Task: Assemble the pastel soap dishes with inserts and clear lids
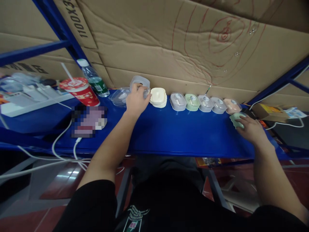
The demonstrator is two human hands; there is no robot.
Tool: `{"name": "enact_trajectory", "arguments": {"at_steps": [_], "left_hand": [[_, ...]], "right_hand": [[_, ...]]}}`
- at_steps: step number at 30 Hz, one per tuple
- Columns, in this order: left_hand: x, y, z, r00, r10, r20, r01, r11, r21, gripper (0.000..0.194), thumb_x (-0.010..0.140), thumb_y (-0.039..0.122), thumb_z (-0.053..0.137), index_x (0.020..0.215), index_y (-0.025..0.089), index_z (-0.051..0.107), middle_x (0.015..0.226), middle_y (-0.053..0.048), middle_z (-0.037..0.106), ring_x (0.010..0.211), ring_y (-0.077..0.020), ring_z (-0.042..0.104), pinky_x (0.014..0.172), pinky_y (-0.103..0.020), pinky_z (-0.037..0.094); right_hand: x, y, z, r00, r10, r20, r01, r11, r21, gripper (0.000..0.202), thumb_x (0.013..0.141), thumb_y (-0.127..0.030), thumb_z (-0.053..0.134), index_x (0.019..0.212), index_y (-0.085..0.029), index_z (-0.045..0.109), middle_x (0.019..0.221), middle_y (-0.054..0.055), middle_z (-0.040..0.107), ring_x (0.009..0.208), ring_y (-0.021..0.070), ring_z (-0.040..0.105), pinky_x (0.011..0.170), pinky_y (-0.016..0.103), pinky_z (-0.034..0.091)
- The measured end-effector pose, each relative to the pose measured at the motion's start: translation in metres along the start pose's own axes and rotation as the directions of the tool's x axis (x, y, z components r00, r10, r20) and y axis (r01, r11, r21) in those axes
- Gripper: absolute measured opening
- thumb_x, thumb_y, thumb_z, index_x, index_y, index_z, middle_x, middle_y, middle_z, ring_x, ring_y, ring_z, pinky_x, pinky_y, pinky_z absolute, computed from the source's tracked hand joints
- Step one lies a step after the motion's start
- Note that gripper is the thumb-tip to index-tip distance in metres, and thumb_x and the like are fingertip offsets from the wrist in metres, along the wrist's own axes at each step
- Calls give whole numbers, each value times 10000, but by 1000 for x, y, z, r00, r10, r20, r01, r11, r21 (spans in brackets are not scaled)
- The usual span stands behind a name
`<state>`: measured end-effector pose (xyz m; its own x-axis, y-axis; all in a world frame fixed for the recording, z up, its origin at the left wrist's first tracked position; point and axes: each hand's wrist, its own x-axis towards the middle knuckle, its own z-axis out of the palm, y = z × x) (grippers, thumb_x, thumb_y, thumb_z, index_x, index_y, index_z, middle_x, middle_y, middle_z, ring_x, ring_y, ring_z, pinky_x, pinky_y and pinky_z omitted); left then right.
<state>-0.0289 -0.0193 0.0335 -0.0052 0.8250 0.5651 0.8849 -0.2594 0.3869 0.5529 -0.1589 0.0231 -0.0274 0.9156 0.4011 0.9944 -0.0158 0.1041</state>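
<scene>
My left hand point(137, 102) reaches to the back of the blue shelf, its fingers curled over the edge of a greyish translucent plastic container point(139, 80). Clear plastic pieces point(118, 97) lie just left of it. To the right of that hand is a stack of cream square lids point(158, 96). At the right end my right hand point(253, 129) has its fingers on a light green container point(236, 120). Beside it runs a row of small lidded boxes: a grey one point(178, 101), a green one point(192, 102), two more grey ones, and a peach one point(232, 105).
A red paper cup point(83, 93) with a straw and a water bottle point(96, 80) stand at the left, near a pixelated object point(89, 122) and white cables point(60, 141). Cardboard point(145, 38) walls the back. A small cardboard box point(271, 112) sits far right.
</scene>
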Motion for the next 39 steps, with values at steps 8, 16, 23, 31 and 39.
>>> {"name": "enact_trajectory", "arguments": {"at_steps": [8,16,23,31,39], "left_hand": [[-5,8,10,981,160,109,-156,987,-37,395,1045,400,586,1368,210,710,1455,-134,671,1312,-307,657,1069,-419,548],[-12,19,32,901,236,364,-262,965,24,367,1021,249,581,1359,169,702,1463,-171,651,1324,-332,653,1022,-437,559],[-9,11,31,924,213,318,-223,975,-5,220,1023,221,560,1212,184,667,1372,-148,693,1274,-307,669,963,-399,544],[-19,26,23,983,128,134,-82,948,-309,283,1044,336,575,1297,208,577,1277,-109,753,942,-200,746,930,-352,565],[-21,42,30,932,26,363,215,765,-607,508,1043,358,483,1527,261,363,1078,-62,708,533,-95,604,538,-252,500]], "right_hand": [[30,-134,-21,913,-406,-45,397,857,329,376,1032,-405,560,1276,-204,763,1443,190,712,1333,368,675,1163,598,513],[72,-285,-15,668,-739,-87,637,508,580,307,1062,-353,597,1285,-239,774,1407,111,755,1313,302,710,1140,548,555],[76,-293,28,767,-614,-189,557,488,672,309,1066,-391,582,1233,-216,775,1263,115,805,1202,288,753,1084,524,587],[83,-276,44,944,-308,-121,268,495,827,571,1008,-507,630,1493,-209,583,1207,123,800,1009,277,769,966,492,619],[84,-281,48,992,-124,-12,73,499,864,575,1000,-541,614,1465,-219,511,984,63,782,809,260,718,829,464,607]]}}
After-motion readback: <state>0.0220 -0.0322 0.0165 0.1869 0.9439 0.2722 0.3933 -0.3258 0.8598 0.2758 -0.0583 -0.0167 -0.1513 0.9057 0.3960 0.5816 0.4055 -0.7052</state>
